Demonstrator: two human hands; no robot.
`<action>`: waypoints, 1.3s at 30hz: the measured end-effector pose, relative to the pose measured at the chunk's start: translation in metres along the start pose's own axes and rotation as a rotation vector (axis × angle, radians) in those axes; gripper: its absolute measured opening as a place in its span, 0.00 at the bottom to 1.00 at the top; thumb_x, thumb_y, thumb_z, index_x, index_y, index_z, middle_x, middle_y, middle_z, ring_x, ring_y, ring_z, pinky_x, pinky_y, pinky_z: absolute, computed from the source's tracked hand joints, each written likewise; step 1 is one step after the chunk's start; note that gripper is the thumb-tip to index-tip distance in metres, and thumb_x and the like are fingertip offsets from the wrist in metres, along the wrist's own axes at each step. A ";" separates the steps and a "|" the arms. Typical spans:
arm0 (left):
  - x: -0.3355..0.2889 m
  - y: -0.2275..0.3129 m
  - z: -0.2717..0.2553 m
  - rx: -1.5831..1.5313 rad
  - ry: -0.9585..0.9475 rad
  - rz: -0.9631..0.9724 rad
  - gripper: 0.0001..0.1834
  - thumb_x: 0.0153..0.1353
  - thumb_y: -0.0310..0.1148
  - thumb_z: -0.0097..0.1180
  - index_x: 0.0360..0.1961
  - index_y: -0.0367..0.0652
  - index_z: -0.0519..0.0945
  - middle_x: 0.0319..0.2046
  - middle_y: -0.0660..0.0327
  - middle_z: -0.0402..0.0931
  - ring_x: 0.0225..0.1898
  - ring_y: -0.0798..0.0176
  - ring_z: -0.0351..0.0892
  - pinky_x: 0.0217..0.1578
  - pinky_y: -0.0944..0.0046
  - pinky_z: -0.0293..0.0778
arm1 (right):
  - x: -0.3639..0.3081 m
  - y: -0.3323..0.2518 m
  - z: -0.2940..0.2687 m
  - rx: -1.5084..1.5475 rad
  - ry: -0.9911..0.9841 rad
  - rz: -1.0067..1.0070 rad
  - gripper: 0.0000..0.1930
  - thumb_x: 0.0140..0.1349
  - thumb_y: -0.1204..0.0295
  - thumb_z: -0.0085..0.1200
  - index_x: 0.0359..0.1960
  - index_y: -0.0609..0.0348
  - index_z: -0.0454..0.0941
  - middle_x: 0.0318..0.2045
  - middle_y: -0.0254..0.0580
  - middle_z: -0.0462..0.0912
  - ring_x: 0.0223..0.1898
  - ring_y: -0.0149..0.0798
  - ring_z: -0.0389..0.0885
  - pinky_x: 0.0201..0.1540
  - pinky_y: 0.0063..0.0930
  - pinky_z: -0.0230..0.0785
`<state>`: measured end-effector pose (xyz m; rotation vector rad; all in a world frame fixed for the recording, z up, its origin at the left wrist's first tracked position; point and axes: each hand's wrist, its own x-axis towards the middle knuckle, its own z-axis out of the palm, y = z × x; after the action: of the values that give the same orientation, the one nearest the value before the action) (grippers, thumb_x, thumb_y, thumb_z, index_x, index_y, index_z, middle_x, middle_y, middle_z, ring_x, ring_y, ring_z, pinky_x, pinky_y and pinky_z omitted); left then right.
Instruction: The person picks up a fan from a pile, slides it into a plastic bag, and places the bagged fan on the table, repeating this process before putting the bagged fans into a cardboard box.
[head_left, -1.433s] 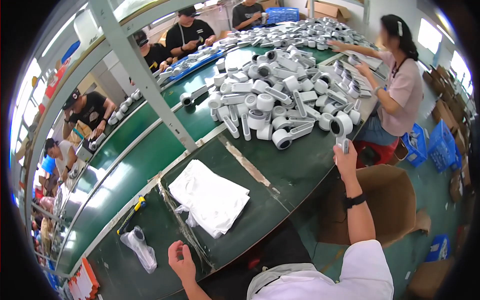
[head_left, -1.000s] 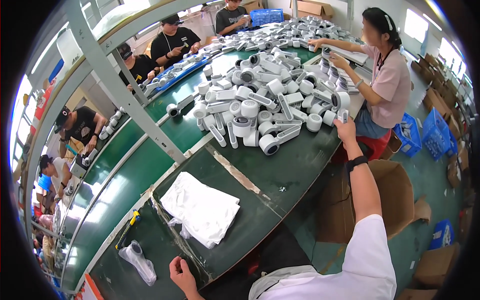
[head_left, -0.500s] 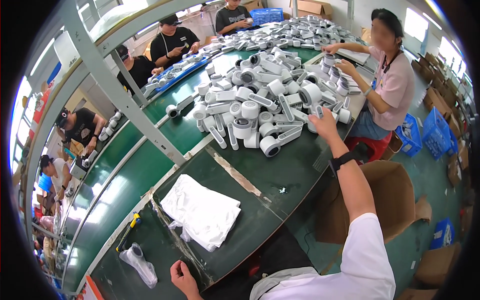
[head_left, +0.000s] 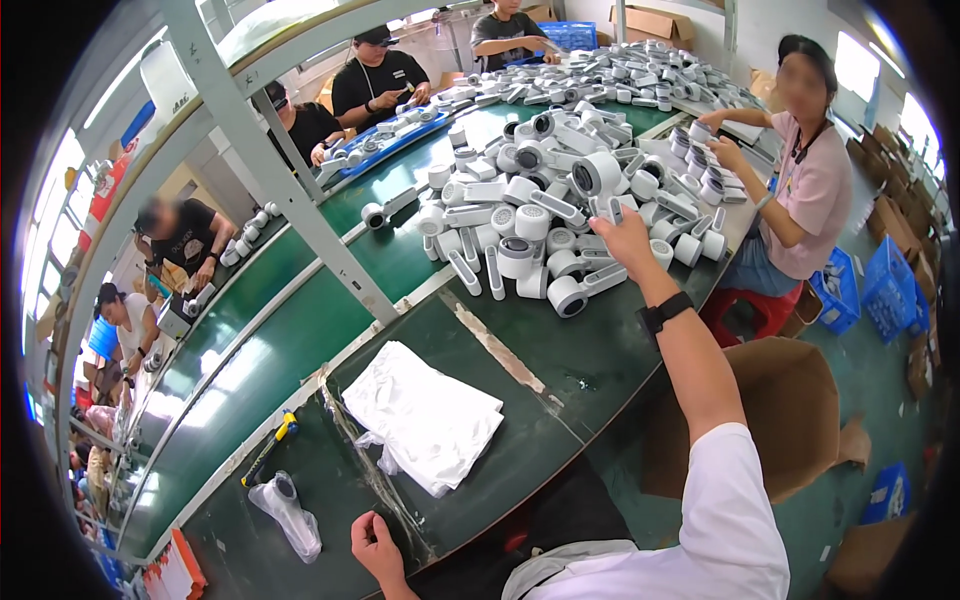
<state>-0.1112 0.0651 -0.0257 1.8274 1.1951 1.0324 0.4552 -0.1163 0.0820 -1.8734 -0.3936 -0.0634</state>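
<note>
My right hand (head_left: 622, 240) reaches far over the bench, closed around the handle of a white and grey handheld device with a round drum-shaped head (head_left: 597, 174). The head points up and away, above a large pile of similar devices (head_left: 530, 222). My left hand (head_left: 377, 546) lies low at the near bench edge with its fingers curled in and nothing visible in them. To its left is one device in a clear plastic bag (head_left: 286, 515). A stack of white plastic bags (head_left: 420, 418) lies farther in, between my left hand and the pile.
A yellow and black tool (head_left: 270, 447) lies beyond the bagged device. A metal frame post (head_left: 290, 190) rises at the left beside the green conveyor (head_left: 265, 335). A co-worker in pink (head_left: 806, 180) handles devices at the right. Below the bench edge stands an open cardboard box (head_left: 775, 420).
My right hand has moved the held device leftward over the pile. The whole view has shifted a little, and my left hand stays near the bench edge.
</note>
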 end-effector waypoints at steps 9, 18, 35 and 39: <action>0.002 -0.003 0.002 -0.008 0.010 0.004 0.06 0.62 0.27 0.57 0.37 0.35 0.79 0.30 0.64 0.76 0.29 0.73 0.71 0.32 0.72 0.69 | 0.021 -0.015 0.042 -0.335 0.029 -0.213 0.25 0.46 0.66 0.62 0.47 0.63 0.75 0.37 0.56 0.83 0.41 0.54 0.82 0.47 0.42 0.73; 0.002 -0.003 0.002 -0.045 0.003 -0.018 0.05 0.62 0.26 0.57 0.36 0.35 0.79 0.30 0.65 0.76 0.29 0.74 0.71 0.32 0.72 0.69 | 0.028 -0.016 0.046 -0.406 0.314 -0.153 0.20 0.50 0.69 0.57 0.46 0.63 0.75 0.35 0.61 0.82 0.41 0.61 0.80 0.46 0.48 0.72; 0.002 -0.005 -0.003 -0.064 -0.020 0.007 0.06 0.61 0.28 0.57 0.35 0.34 0.79 0.31 0.63 0.76 0.30 0.71 0.72 0.33 0.71 0.70 | -0.173 0.019 0.018 0.665 -0.023 0.367 0.14 0.54 0.78 0.61 0.40 0.63 0.71 0.34 0.42 0.78 0.31 0.39 0.82 0.28 0.33 0.79; 0.001 -0.003 -0.001 -0.049 -0.020 0.025 0.06 0.61 0.27 0.57 0.35 0.34 0.79 0.32 0.62 0.77 0.31 0.70 0.73 0.34 0.70 0.70 | -0.192 0.017 0.034 0.586 -0.124 0.448 0.16 0.54 0.75 0.63 0.41 0.65 0.71 0.35 0.43 0.78 0.32 0.39 0.82 0.29 0.34 0.79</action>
<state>-0.1127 0.0671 -0.0282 1.8147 1.1276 1.0462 0.2746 -0.1349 0.0101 -1.3457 -0.0520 0.4292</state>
